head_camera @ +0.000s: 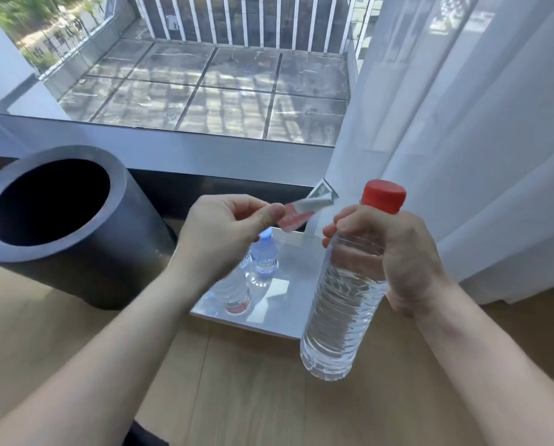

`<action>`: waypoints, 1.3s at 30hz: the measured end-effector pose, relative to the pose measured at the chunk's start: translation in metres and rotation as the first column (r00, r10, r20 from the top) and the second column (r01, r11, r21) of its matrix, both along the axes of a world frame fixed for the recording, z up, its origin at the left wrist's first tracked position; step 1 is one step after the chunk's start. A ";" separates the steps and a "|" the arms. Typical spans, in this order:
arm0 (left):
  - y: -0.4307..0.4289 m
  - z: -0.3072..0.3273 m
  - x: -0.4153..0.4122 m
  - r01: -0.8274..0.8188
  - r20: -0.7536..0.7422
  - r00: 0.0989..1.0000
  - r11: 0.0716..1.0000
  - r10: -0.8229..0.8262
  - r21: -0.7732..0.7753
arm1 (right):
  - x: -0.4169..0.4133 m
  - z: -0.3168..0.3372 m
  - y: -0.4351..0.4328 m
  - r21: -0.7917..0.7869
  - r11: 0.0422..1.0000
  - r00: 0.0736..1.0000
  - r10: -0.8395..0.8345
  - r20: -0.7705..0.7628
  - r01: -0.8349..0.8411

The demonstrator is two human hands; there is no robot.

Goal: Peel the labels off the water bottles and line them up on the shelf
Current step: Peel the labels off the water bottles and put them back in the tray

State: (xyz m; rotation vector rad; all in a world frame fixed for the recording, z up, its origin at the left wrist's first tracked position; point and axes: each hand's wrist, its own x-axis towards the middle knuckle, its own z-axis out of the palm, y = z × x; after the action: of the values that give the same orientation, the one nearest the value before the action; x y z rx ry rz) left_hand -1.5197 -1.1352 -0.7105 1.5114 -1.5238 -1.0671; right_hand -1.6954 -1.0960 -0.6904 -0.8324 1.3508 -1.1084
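While the right hand (398, 259) grips the water bottle (340, 317) around its upper part, with the fingers curled in front and the thumb behind, the bottle hangs in the air above the wooden floor (253, 397), tilted so that its red cap (384, 195) points up and a little to the right. The bottle is clear and ribbed, and water is visible inside it. The left hand (224, 233) is raised beside it, to the left, and it pinches one end of a thin red and white label (304, 209) between the thumb and the bent fingers. The label runs as a strip from this pinch up and to the right, toward the fingers of the right hand; if its far end is joined to the bottle, I cannot tell. Below the two hands there is a low white shelf (288, 320) on the floor, close to the window. On it stand smaller bottles, partly hidden by the left wrist: a blue-capped bottle (264, 255) further back, and nearer a bottle with a red band (235, 294) at its foot. To the left of the shelf stands a dark grey bin (131, 226), round and open at the top. A white curtain (478, 140) hangs on the right side, behind the right hand. Through the glass a tiled balcony (230, 91) with a white railing (237, 17) is seen.
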 end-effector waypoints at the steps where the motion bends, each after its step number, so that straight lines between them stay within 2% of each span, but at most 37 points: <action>1: 0.003 -0.003 -0.008 0.030 0.045 0.999 0.999 -0.029 -0.026 | -0.002 0.003 0.002 -0.001 1.000 1.000 0.023 0.019 -0.023; 3: 0.011 -0.012 -0.028 0.156 0.180 0.972 0.987 -0.149 -0.030 | -0.009 0.011 0.005 0.004 0.997 0.993 0.075 0.093 -0.075; 5: 0.020 -0.027 -0.049 0.334 0.326 0.886 0.941 -0.330 0.045 | -0.017 0.022 0.009 -0.001 0.994 0.983 0.112 0.146 -0.113; 7: 0.027 -0.040 -0.067 0.500 0.442 0.746 0.858 -0.497 0.120 | -0.023 0.031 0.013 -0.013 0.994 0.979 0.113 0.167 -0.113; 9: 0.033 -0.045 -0.082 0.636 0.486 0.595 0.745 -0.640 0.203 | -0.031 0.038 0.018 -0.029 0.996 0.987 0.086 0.138 -0.083; 12: 0.039 -0.056 -0.097 0.742 0.516 0.423 0.611 -0.745 0.275 | -0.041 0.042 0.022 -0.046 0.999 0.998 0.022 0.066 -0.019; 14: 0.039 -0.068 -0.103 0.744 0.570 0.423 0.629 -0.704 0.225 | -0.049 0.044 0.025 -0.062 0.997 0.999 -0.035 0.036 0.037; 16: 0.037 -0.077 -0.106 0.706 0.586 0.503 0.693 -0.636 0.146 | -0.056 0.046 0.026 -0.084 0.991 0.994 -0.101 0.037 0.104; 18: 0.036 -0.085 -0.107 0.644 0.514 0.603 0.752 -0.610 0.137 | -0.060 0.048 0.025 -0.107 0.983 0.989 -0.146 0.037 0.149; 21: 0.037 -0.099 -0.108 0.565 0.405 0.684 0.792 -0.607 0.233 | -0.063 0.047 0.019 -0.131 0.967 0.975 -0.215 0.049 0.220; 23: 0.046 -0.108 -0.111 0.593 0.252 0.687 0.726 -0.682 0.347 | -0.063 0.046 0.015 -0.136 0.957 0.965 -0.249 0.078 0.258; 24: 0.054 -0.112 -0.113 0.642 0.178 0.633 0.639 -0.753 0.423 | -0.064 0.046 0.013 -0.141 0.951 0.960 -0.264 0.094 0.275; 25: 0.062 -0.116 -0.115 0.719 0.176 0.515 0.535 -0.839 0.445 | -0.063 0.046 0.011 -0.148 0.945 0.955 -0.278 0.104 0.291; 27: 0.076 -0.118 -0.121 0.839 0.319 0.248 0.367 -0.915 0.401 | -0.062 0.047 0.007 -0.174 0.935 0.950 -0.296 0.102 0.310; 28: 0.081 -0.119 -0.126 0.871 0.410 0.150 0.317 -0.899 0.375 | -0.061 0.046 0.005 -0.186 0.932 0.950 -0.298 0.092 0.310; 31: 0.081 -0.114 -0.133 0.895 0.620 0.039 0.304 -0.783 0.327 | -0.057 0.045 0.000 -0.211 0.931 0.955 -0.290 0.062 0.296; 32: 0.081 -0.111 -0.132 0.881 0.632 -0.035 0.274 -0.774 0.385 | -0.055 0.044 -0.001 -0.214 0.932 0.957 -0.287 0.052 0.291; 34: 0.081 -0.118 -0.129 0.871 0.669 -0.065 0.285 -0.740 0.400 | -0.051 0.043 -0.002 -0.219 0.935 0.960 -0.280 0.029 0.280; 36: 0.081 -0.133 -0.130 0.899 0.738 0.011 0.329 -0.675 0.288 | -0.047 0.042 -0.002 -0.227 0.936 0.962 -0.272 0.017 0.269; 39: 0.083 -0.128 -0.132 0.945 0.698 0.054 0.262 -0.714 0.195 | -0.041 0.043 -0.001 -0.242 0.936 0.965 -0.261 0.007 0.254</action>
State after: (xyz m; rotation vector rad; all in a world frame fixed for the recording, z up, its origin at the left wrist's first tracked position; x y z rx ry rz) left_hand -1.6518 -1.0522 -0.8387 0.5385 -3.2383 -0.6750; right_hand -1.7362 -1.0966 -0.6478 -0.8622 1.3915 -1.4950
